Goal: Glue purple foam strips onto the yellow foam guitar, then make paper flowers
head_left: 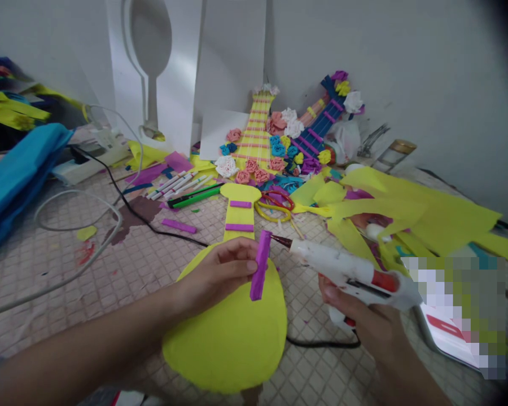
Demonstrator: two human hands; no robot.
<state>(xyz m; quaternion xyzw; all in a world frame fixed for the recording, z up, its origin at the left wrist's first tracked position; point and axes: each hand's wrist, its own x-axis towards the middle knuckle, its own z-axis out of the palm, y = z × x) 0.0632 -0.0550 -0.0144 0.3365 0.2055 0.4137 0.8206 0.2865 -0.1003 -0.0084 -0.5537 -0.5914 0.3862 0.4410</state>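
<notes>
one purple bar [179, 226] is seen lying loose on the table [144, 265], to the left. by the left hand [224, 265], between thumb and fingers, a purple strip [259, 276] is pinched over the yellow guitar-shaped cutout [228, 338], whose neck is crossed by two bars [239, 228]. further right, the glue gun [330, 259] is gripped by the right hand [370, 321], its nozzle [281, 241] held at the strip's upper end. fingertips could be burned if the nozzle slipped; the cutout could be smeared by dripping glue.

Appears matt, papery on purple strip [261, 268] at six o'clock. Looks smooth, plastic on glue gun [338, 262] at four o'clock.
</notes>
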